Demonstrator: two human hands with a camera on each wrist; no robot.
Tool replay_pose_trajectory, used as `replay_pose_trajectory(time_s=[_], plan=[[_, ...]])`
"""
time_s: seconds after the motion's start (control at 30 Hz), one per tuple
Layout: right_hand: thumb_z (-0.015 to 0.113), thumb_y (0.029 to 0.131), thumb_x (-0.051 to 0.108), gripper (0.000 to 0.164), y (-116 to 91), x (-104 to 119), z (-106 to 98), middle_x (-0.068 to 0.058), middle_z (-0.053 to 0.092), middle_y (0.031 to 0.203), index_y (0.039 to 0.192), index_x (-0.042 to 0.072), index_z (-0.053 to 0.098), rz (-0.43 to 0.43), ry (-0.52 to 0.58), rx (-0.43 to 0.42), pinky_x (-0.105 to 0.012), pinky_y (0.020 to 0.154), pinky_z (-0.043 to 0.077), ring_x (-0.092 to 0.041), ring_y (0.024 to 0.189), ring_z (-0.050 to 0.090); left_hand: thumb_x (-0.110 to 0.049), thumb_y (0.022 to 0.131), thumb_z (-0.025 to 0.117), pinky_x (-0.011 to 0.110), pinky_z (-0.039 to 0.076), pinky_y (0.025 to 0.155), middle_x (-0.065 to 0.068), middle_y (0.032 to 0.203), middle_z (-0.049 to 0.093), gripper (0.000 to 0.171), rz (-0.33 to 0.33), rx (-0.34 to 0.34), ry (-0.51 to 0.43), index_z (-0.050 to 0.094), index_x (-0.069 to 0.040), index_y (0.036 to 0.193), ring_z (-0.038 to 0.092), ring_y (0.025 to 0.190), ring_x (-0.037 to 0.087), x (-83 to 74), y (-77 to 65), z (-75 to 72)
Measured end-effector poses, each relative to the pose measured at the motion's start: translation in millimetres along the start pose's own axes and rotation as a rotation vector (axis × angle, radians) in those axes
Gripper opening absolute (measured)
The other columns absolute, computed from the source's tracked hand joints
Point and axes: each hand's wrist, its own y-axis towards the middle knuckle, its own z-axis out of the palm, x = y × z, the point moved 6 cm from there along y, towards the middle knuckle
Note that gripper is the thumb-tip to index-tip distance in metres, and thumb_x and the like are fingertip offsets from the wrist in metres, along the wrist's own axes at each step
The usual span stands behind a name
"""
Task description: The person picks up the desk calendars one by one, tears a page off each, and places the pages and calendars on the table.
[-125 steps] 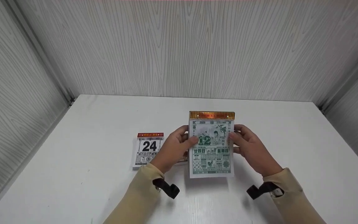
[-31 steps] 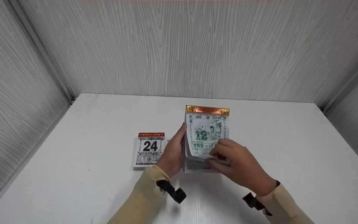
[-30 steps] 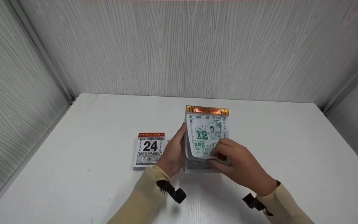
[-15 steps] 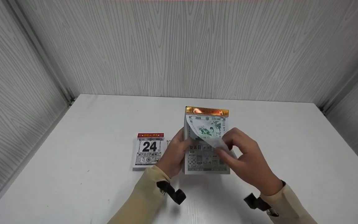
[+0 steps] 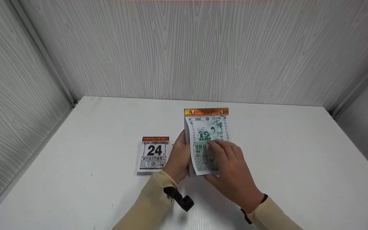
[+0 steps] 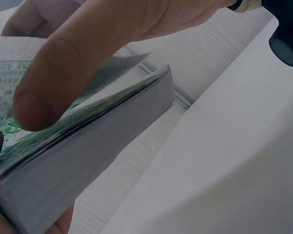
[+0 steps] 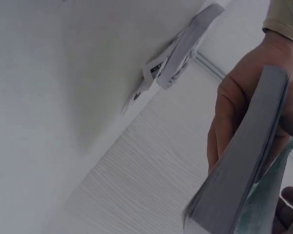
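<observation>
A thick tear-off calendar [image 5: 204, 126] with an orange-gold header and a green 12 is held up over the table. My left hand [image 5: 178, 161] grips its left side, with fingers behind the pad. My right hand [image 5: 233, 169] lies over the lower right of the front, its thumb at the bottom edge. The left wrist view shows the top page standing off the pad [image 6: 88, 151], pinched between the thumb and fingers of my right hand [image 6: 93, 44]. From the right wrist, the pad's edge [image 7: 239, 161] appears in front of my left hand [image 7: 246, 87].
A smaller calendar [image 5: 153, 151], with a red header and a black 24, lies left of the hands on the white table [image 5: 85, 153]. Wood-grained panels [image 5: 184, 51] enclose the table at the back and both sides.
Both hands first held the calendar's sides. My right hand then raised and curled the green page, baring the sheet beneath; now that page hangs down nearly flat. The calendar has shifted slightly left.
</observation>
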Motion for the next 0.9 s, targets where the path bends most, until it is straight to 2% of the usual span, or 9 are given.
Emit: replay_pose_trajectory(time_s=[0.1, 0.23, 0.33, 0.43, 0.53, 0.7, 0.8, 0.9], plan=[[0.098, 0.070, 0.019, 0.100, -2.7, 1.3, 3.3, -0.017, 0.051, 0.142, 0.151, 0.001, 0.041, 0.018, -0.006, -0.038, -0.048, 0.110, 0.043, -0.035, 0.130, 0.047, -0.026, 0.111, 0.048, 0.038, 0.050, 0.107, 0.004, 0.144, 0.061, 0.054, -0.004, -0.015, 0.014, 0.030, -0.021, 0.162, 0.062, 0.128, 0.022, 0.4, -0.2, 0.5], [0.097, 0.069, 0.020, 0.106, -4.9, 6.1, 10.0, -0.018, 0.048, 0.148, 0.154, 0.001, 0.037, 0.024, -0.029, -0.027, -0.047, 0.115, 0.037, -0.034, 0.134, 0.045, -0.027, 0.110, 0.051, 0.038, 0.052, 0.105, 0.007, 0.141, 0.063, 0.053, 0.004, -0.007, 0.024, 0.034, -0.019, 0.160, 0.065, 0.125, 0.024, 0.7, -0.9, 0.7], [0.094, 0.071, 0.021, 0.105, -5.2, 9.4, 14.1, -0.017, 0.044, 0.152, 0.156, 0.002, 0.035, 0.024, -0.059, -0.008, -0.047, 0.118, 0.031, -0.033, 0.138, 0.042, -0.030, 0.109, 0.053, 0.037, 0.052, 0.103, 0.008, 0.139, 0.064, 0.053, 0.017, -0.008, 0.040, 0.037, -0.017, 0.158, 0.066, 0.122, 0.024, 0.1, -1.4, -0.3], [0.093, 0.074, 0.022, 0.101, -4.8, 10.4, 13.4, -0.018, 0.043, 0.153, 0.156, 0.002, 0.036, 0.022, -0.085, -0.025, -0.047, 0.118, 0.030, -0.033, 0.137, 0.042, -0.031, 0.109, 0.052, 0.036, 0.051, 0.104, 0.008, 0.142, 0.061, 0.054, 0.030, -0.016, 0.062, 0.037, -0.015, 0.158, 0.064, 0.123, 0.022, -0.4, -1.1, -1.6], [0.091, 0.078, 0.014, 0.091, -4.0, 8.7, 8.4, -0.018, 0.049, 0.148, 0.154, 0.002, 0.043, 0.022, -0.086, -0.064, -0.048, 0.115, 0.034, -0.034, 0.133, 0.047, -0.033, 0.111, 0.047, 0.036, 0.050, 0.105, 0.007, 0.142, 0.061, 0.052, 0.006, -0.031, 0.054, 0.037, -0.015, 0.158, 0.063, 0.125, 0.021, 1.1, -0.1, -2.4], [0.084, 0.080, -0.005, 0.067, -0.3, 1.7, -4.1, -0.013, 0.065, 0.129, 0.141, 0.007, 0.062, 0.017, -0.030, -0.118, -0.047, 0.104, 0.047, -0.031, 0.120, 0.059, -0.040, 0.113, 0.036, 0.037, 0.047, 0.106, 0.007, 0.140, 0.060, 0.049, -0.023, -0.015, 0.044, 0.038, -0.017, 0.156, 0.060, 0.125, 0.020, 4.1, 1.0, -1.8], [0.084, 0.079, -0.007, 0.058, 2.6, -2.7, -9.9, -0.010, 0.068, 0.121, 0.133, 0.009, 0.070, 0.012, -0.002, -0.119, -0.044, 0.098, 0.052, -0.029, 0.114, 0.064, -0.042, 0.113, 0.032, 0.038, 0.046, 0.105, 0.009, 0.140, 0.057, 0.050, -0.004, 0.018, 0.063, 0.038, -0.015, 0.155, 0.058, 0.124, 0.021, 5.0, 1.8, 0.1], [0.084, 0.079, -0.006, 0.051, 4.5, -6.7, -12.1, -0.007, 0.070, 0.118, 0.127, 0.009, 0.074, 0.021, 0.001, -0.096, -0.040, 0.094, 0.057, -0.025, 0.109, 0.067, -0.038, 0.113, 0.037, 0.038, 0.045, 0.106, 0.007, 0.142, 0.057, 0.047, 0.007, 0.041, 0.069, 0.039, -0.016, 0.155, 0.056, 0.126, 0.020, 4.3, 2.4, 2.2]])
